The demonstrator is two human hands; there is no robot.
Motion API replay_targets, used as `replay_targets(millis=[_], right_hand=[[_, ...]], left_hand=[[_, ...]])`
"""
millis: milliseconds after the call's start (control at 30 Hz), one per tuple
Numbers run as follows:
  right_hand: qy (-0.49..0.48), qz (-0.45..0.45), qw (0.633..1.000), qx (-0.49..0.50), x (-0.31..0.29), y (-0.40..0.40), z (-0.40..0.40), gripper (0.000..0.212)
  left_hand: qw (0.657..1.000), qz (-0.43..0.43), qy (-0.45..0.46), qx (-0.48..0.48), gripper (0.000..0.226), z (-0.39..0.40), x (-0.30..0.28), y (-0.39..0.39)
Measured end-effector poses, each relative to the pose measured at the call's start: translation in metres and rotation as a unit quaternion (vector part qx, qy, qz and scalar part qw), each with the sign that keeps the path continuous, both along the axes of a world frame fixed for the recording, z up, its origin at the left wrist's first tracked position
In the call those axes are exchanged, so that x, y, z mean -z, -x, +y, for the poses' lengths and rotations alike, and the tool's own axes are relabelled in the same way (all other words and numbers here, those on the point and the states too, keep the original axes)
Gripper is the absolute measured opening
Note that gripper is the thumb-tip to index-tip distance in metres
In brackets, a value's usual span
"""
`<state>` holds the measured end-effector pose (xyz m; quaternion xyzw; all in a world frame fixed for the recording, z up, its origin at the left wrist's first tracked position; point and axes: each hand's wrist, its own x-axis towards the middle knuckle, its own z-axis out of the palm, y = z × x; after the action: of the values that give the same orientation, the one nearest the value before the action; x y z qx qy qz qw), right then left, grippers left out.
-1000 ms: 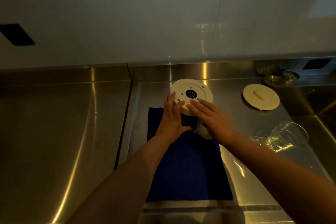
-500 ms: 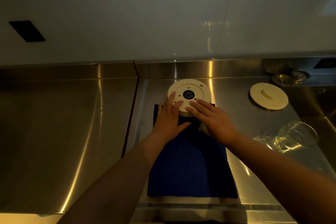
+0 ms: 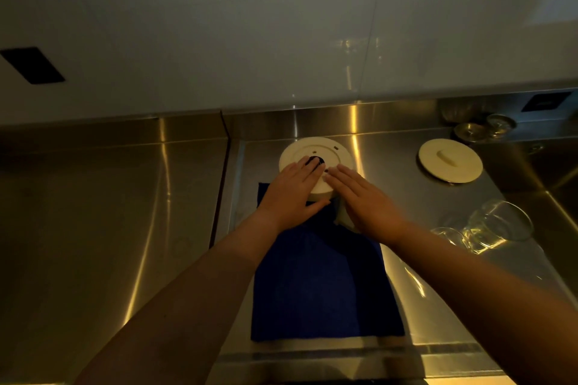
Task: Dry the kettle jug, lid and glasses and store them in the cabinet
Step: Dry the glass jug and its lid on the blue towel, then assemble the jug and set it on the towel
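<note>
The cream kettle jug [image 3: 325, 151] stands upside down on the far end of a dark blue cloth [image 3: 316, 284], its round base with a black centre facing up. My left hand [image 3: 291, 194] lies flat on the base, fingers reaching the black centre. My right hand [image 3: 366, 200] rests flat against the jug's right side and base edge. The round cream lid [image 3: 450, 161] lies on the steel counter to the right. Two clear glasses [image 3: 500, 222] [image 3: 450, 236] lie on their sides at the right.
The steel counter [image 3: 109, 228] runs left, with a seam beside the cloth. More glassware [image 3: 483, 128] stands at the back right by the backsplash. White cabinet fronts [image 3: 250, 25] hang overhead. A sink basin edge [image 3: 556, 194] shows at far right.
Both hands have slid farther up over the jug's base; my left fingers now cover part of the black centre. The view has shifted slightly.
</note>
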<state>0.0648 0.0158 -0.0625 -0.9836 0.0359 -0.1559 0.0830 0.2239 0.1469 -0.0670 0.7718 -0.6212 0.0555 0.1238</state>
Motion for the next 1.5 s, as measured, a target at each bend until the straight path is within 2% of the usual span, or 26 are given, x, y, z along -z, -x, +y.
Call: replay_targets(millis=[367, 600, 967, 1133, 1500], right_hand=[[0.001, 0.006, 1.0, -0.001, 0.0, 0.039, -0.023, 0.07], [-0.004, -0.012, 1.0, 0.01, -0.011, 0.103, -0.054, 0.067], [0.002, 0.04, 0.997, 0.071, -0.003, 0.211, -0.116, 0.068], [0.015, 0.067, 0.99, 0.121, 0.009, 0.242, -0.138, 0.068], [-0.036, 0.06, 0.989, 0.13, 0.024, 0.264, -0.141, 0.038]], left_hand=[[0.997, 0.014, -0.052, -0.052, 0.075, -0.021, -0.008, 0.039], [0.998, 0.038, -0.046, 0.007, 0.077, -0.056, -0.017, 0.111], [0.99, 0.094, -0.098, 0.037, 0.081, -0.109, -0.007, 0.222], [0.987, 0.087, -0.128, 0.054, 0.077, -0.131, -0.004, 0.253], [0.979, 0.051, -0.189, 0.059, 0.069, -0.155, 0.009, 0.288]])
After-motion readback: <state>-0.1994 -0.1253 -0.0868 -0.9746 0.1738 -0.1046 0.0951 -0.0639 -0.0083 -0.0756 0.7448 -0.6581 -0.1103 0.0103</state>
